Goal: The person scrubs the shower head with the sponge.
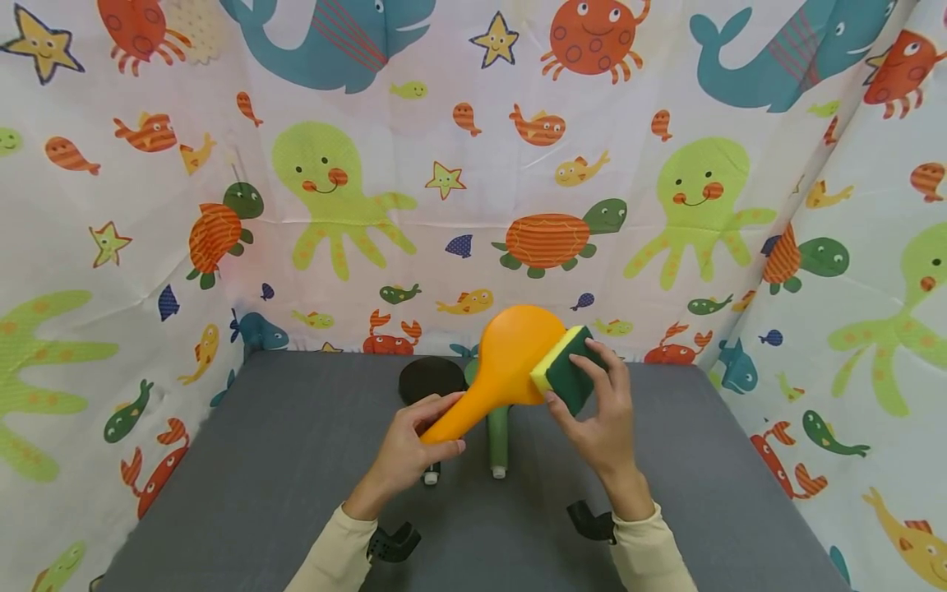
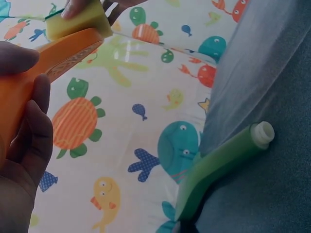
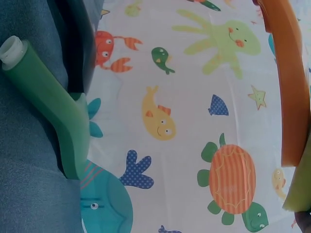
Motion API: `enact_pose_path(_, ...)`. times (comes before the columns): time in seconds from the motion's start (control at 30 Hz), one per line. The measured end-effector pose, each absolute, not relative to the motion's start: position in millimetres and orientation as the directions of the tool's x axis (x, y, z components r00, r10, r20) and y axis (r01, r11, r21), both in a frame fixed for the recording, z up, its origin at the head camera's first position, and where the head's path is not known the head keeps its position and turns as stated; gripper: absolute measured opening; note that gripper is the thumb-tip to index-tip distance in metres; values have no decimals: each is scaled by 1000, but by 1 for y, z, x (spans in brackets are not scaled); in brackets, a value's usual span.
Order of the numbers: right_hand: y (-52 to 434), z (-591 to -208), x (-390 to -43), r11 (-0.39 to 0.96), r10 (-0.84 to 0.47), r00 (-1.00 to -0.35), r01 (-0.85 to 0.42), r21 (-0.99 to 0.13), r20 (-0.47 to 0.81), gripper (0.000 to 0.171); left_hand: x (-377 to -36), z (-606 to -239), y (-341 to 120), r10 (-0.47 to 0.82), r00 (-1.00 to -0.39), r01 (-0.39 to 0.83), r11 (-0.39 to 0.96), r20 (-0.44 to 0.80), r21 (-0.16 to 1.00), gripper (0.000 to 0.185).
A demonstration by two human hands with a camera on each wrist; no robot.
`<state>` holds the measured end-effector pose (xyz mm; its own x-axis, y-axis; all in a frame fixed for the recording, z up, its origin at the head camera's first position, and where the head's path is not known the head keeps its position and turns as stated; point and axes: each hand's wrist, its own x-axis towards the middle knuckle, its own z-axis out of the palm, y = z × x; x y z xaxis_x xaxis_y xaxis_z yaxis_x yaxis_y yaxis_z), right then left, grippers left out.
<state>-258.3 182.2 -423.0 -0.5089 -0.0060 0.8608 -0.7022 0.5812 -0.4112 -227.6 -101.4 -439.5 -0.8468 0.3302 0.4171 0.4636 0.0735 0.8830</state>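
Note:
My left hand (image 1: 414,444) grips the handle of an orange shower head (image 1: 521,341), raised above the table with its smooth back toward me. In the left wrist view, the textured spray face of the orange shower head (image 2: 77,59) shows from the side. A yellow and dark green sponge (image 1: 573,370) is pinched between thumb and fingers of my right hand (image 1: 607,419). Its yellow side lies against the right edge of the round head. At the right wrist view's edge, only part of the sponge (image 3: 302,182) shows.
Behind the raised orange one, a black shower head (image 1: 429,378) and a green shower head (image 1: 499,440) lie on the grey table (image 1: 311,469), white threaded ends toward me. A curtain (image 1: 444,247) printed with sea animals surrounds the back and sides.

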Motion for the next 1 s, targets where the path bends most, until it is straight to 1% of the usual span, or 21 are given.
enact_pose_path(0.1, 180, -422, -258, 585, -19, -498, -708, -395, 867, 52, -228, -440, -102, 333, -844, 469, 78, 421, 880, 57)
enact_pose_path(0.3, 169, -422, -256, 574, -60, -455, -744, -343, 888, 54, -227, -439, -100, 328, -850, 464, 93, 413, 881, 57)
enact_pose_path(0.57, 155, -426, -254, 621, -109, -389, -745, -243, 915, 55, -226, -441, -97, 285, -870, 447, 113, 402, 887, 57)
enact_pose_path(0.83, 145, -430, -248, 637, -150, -388, -741, -211, 909, 54, -224, -442, -92, 256, -885, 426, 114, 388, 897, 57)
enact_pose_path(1.0, 136, -432, -244, 621, -188, -366, -763, -178, 911, 53, -224, -443, -90, 228, -902, 404, 139, 367, 904, 60)
